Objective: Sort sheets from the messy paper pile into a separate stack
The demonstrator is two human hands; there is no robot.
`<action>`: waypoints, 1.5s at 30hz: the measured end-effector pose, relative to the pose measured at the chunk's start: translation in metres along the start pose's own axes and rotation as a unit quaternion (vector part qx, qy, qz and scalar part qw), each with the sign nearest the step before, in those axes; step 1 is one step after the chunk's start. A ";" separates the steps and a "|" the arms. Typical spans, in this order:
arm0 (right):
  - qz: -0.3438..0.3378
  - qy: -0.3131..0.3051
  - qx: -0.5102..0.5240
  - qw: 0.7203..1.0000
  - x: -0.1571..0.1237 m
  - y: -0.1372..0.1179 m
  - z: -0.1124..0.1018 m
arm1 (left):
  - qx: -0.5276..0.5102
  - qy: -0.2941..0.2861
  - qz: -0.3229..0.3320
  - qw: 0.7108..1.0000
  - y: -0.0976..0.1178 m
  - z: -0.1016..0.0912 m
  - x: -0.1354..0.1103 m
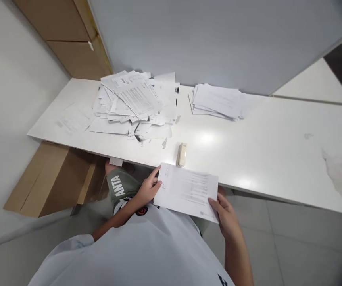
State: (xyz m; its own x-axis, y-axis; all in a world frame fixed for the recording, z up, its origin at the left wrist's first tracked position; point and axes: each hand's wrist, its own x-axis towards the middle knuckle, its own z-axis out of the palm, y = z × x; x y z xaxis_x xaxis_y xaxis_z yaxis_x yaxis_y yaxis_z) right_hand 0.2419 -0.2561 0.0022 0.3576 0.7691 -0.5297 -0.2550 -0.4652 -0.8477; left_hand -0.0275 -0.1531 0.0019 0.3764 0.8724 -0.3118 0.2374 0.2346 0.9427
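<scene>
A printed sheet of paper (185, 190) is held at the table's front edge, its top side lying near the edge and the rest over my lap. Whether it is one sheet or a thin stack I cannot tell. My left hand (148, 188) grips its left end between thumb and fingers. At the lower right corner, my right hand (226, 212) pinches it, thumb on top and fingers beneath. Just beyond the paper lies a small cream-coloured stapler (182, 155) on the table.
A messy heap of printed papers (135, 95) covers the table's back left. A neater paper stack (217, 101) lies at the back middle. Behind the white table (278, 147) rises a grey panel (203, 43). Cardboard boxes (48, 178) stand under the left end, more boxes (66, 55) behind it.
</scene>
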 end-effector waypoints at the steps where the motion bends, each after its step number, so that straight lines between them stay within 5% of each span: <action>1: -0.007 0.013 0.005 1.000 0.002 -0.001 -0.002 | 0.007 -0.006 0.002 1.000 0.000 0.003 0.001; 14: -0.045 0.084 0.001 0.995 0.015 -0.006 -0.051 | 0.120 -0.102 0.086 0.984 0.017 0.023 0.017; 21: -0.049 0.055 -0.032 0.997 0.044 -0.035 -0.067 | 0.292 0.083 0.242 0.922 0.042 0.042 0.051; 27: -0.079 0.028 -0.050 0.995 0.050 -0.034 -0.063 | 0.352 0.067 0.226 0.906 0.050 0.054 0.066; 45: -0.056 -0.006 -0.058 0.997 0.053 -0.035 -0.063 | 0.354 -0.013 0.224 0.908 0.063 0.040 0.081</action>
State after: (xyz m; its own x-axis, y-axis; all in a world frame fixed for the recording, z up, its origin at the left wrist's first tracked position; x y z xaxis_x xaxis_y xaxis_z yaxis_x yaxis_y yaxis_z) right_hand 0.3264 -0.2271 0.0020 0.3661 0.8242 -0.4320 -0.1086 -0.4233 -0.8995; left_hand 0.0538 -0.0848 0.0309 0.5965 0.7994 0.0725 0.5674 -0.4838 0.6663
